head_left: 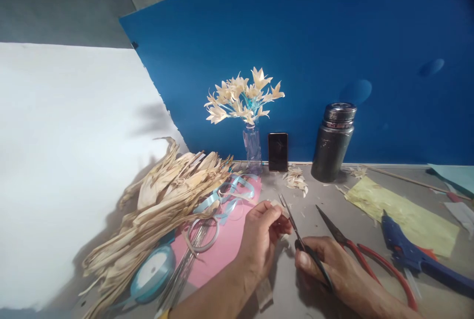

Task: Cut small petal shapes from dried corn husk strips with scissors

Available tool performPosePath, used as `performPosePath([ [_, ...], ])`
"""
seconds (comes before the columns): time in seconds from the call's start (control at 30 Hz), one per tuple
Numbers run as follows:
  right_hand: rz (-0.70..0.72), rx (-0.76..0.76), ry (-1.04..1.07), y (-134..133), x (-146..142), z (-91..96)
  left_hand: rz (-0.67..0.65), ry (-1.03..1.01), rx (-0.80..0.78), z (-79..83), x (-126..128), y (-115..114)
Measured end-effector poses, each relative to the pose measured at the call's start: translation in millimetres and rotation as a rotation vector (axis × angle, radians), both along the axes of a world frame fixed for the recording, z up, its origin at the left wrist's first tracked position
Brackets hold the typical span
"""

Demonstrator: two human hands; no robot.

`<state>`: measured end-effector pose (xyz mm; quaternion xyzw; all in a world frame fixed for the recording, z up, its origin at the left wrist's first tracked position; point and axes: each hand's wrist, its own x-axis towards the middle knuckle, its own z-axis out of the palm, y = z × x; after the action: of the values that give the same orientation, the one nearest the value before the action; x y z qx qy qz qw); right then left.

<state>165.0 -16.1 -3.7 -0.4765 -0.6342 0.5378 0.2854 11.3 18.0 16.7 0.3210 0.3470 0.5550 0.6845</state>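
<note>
My left hand (261,232) is closed in a pinch on a small pale piece of corn husk (280,207), mostly covered by the fingers. In my right hand (326,262) is a pair of small black-handled scissors (295,224), its blades pointing up and away beside the left fingertips. Whether the blades touch the husk, I cannot tell. A strip of husk (264,295) lies on the table below my left wrist. Just right of my right hand rest larger red-handled scissors (385,256).
Left lie a heap of dried corn husks (163,205), a blue ribbon roll (153,272), wires (181,279) and pink paper (222,247). Behind stand husk flowers (244,94) in a clear bottle (252,146), a phone (277,152) and a dark flask (333,143). A blue glue gun (411,252) lies right.
</note>
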Motion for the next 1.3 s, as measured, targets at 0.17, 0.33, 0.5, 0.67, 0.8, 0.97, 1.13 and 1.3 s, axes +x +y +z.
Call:
performPosePath([
  [0.17, -0.006, -0.044, 0.001, 1, -1, -3.1, -0.005, 0.018, -0.001, 1.0, -1, 1],
  [0.33, 0.004, -0.045, -0.036, 3, 1, -3.2, -0.004, 0.015, -0.022, -0.2, -2, 1],
  [0.5, 0.056, 0.018, -0.064, 1, 3, 5.1, 0.000, 0.010, -0.021, 0.0, -1, 0],
  [0.67, 0.051, 0.013, -0.094, 0, 3, 12.1, -0.001, 0.006, -0.011, -0.3, -1, 1],
  [0.8, 0.058, 0.016, -0.099, 0, 3, 14.7, -0.004, 0.004, -0.003, -1.8, -1, 2],
  [0.97, 0.053, 0.054, -0.090, 0, 4, 6.9, -0.008, 0.001, -0.003, -2.9, 0, 3],
  [1.13, 0.039, -0.007, 0.001, -2, 1, -0.7, -0.023, 0.006, -0.001, -0.9, -2, 3],
  [1.3, -0.209, -0.008, 0.109, 0, -3, 2.3, -0.051, -0.026, -0.042, -1.2, 1, -2],
])
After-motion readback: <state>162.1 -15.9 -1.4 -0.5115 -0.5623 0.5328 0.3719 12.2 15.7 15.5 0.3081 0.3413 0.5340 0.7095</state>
